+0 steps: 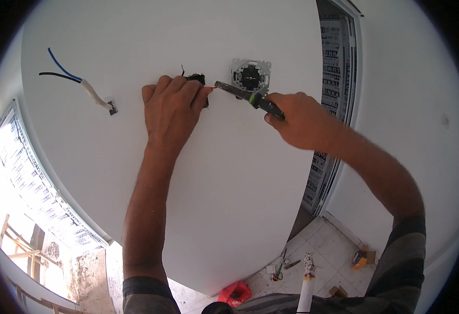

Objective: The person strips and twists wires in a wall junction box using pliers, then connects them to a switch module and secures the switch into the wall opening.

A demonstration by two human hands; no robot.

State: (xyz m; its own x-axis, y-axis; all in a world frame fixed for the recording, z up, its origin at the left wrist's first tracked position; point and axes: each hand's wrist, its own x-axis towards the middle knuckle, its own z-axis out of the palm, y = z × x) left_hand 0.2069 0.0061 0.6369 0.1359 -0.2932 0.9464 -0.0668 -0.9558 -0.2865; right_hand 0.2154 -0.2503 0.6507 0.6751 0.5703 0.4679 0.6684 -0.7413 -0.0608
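Note:
My left hand (171, 107) is raised against the white wall, over a dark cut-out hole (196, 78). Its thumb and fingertips pinch a thin red wire (211, 88) whose end points right; the fingers cover part of the hole. From the right, my right hand (297, 118) grips a narrow hand tool (263, 103) with a black and green handle and a grey metal head. The tool's tip is close to the red wire's end; whether they touch is hard to see. A grey-framed wall socket insert (251, 77) sits just above the tool.
A white cable (94, 94) with blue and black cores sticks out of the wall at left. Beyond the wall's right edge stands a film-covered door frame (334, 63). Below lie green-handled scissors (277, 273), a red bag (234, 293) and an orange box (363, 257). A cigarette (306, 288) juts into the lower view.

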